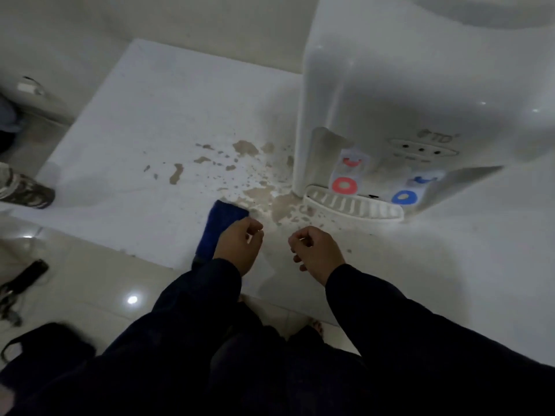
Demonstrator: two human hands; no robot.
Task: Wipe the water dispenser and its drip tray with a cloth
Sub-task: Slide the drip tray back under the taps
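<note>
Fingers (255,232) of both hands curled loosely; blue cloth (219,226) under left hand (240,247).

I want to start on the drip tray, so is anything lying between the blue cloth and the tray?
Nothing solid does. The blue cloth lies under the left hand, left of the drip tray. Between them the white surface shows only brownish stains. The right hand hangs nearer the person, off that line.

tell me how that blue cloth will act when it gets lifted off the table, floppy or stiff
Probably floppy: the blue cloth lies flat and folded on the white table, partly under the left hand, and looks soft and fuzzy. Likely light for its size and not slippery. It may unfold and dangle when raised.
</note>
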